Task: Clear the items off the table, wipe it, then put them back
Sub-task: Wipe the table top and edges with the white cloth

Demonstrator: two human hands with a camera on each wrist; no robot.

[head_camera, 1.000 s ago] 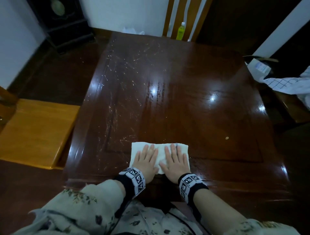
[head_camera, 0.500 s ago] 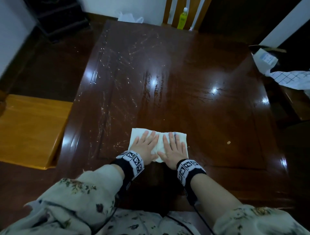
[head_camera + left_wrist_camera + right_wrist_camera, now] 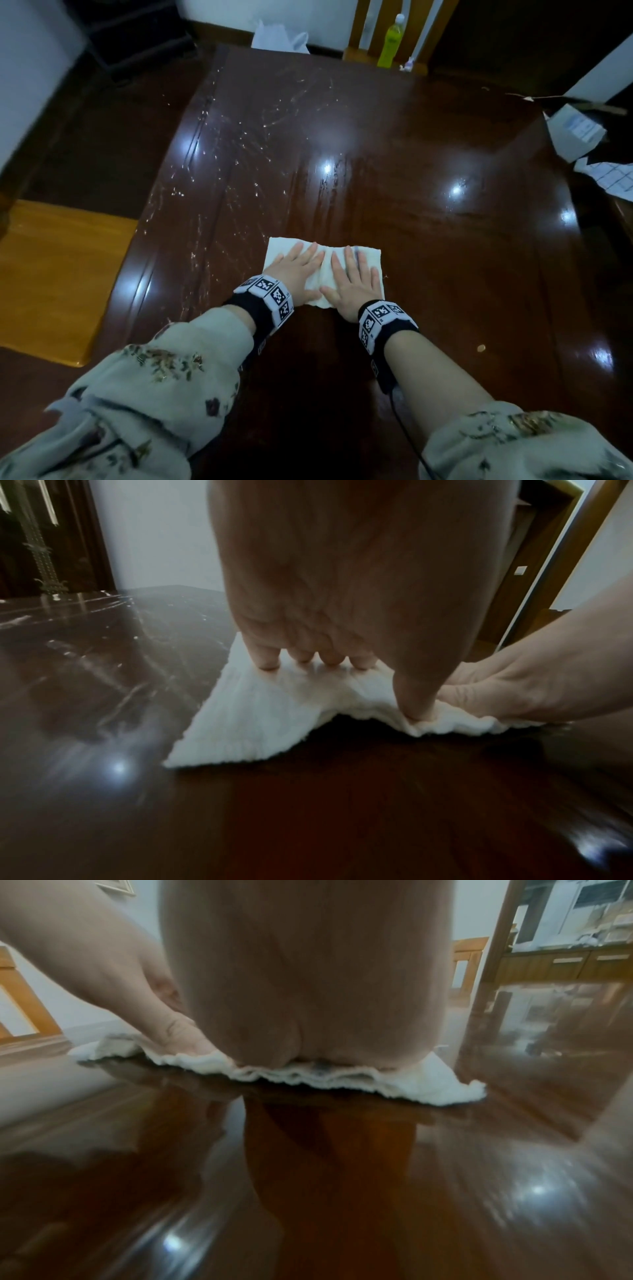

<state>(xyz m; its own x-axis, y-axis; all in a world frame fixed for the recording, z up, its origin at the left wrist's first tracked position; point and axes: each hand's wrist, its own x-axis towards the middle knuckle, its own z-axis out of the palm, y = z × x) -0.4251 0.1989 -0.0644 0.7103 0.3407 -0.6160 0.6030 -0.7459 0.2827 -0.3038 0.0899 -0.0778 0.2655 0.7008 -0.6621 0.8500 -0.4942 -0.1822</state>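
A white cloth point(image 3: 368, 255) lies flat on the dark glossy wooden table point(image 3: 428, 240), a little left of its middle. My left hand point(image 3: 296, 270) presses on the cloth's left half with straight fingers. My right hand point(image 3: 352, 281) presses on its right half the same way, thumb beside the left thumb. In the left wrist view the left fingertips point(image 3: 267, 661) push into the cloth point(image 3: 246, 723), which puckers under the thumb. In the right wrist view the palm covers the cloth point(image 3: 435, 1081), whose near edge is ruffled. Wet streaks mark the table's far left.
A yellow-green bottle point(image 3: 390, 42) stands on a chair beyond the far edge, next to a white bag point(image 3: 277, 37). A white box point(image 3: 575, 132) and gridded paper point(image 3: 613, 176) sit off the right side. A light wooden stool point(image 3: 58, 277) is at the left. A small crumb point(image 3: 481, 348) lies near right.
Both hands have pushed the cloth away from me, from near the table's front edge toward its middle. The head view has tilted forward with them.
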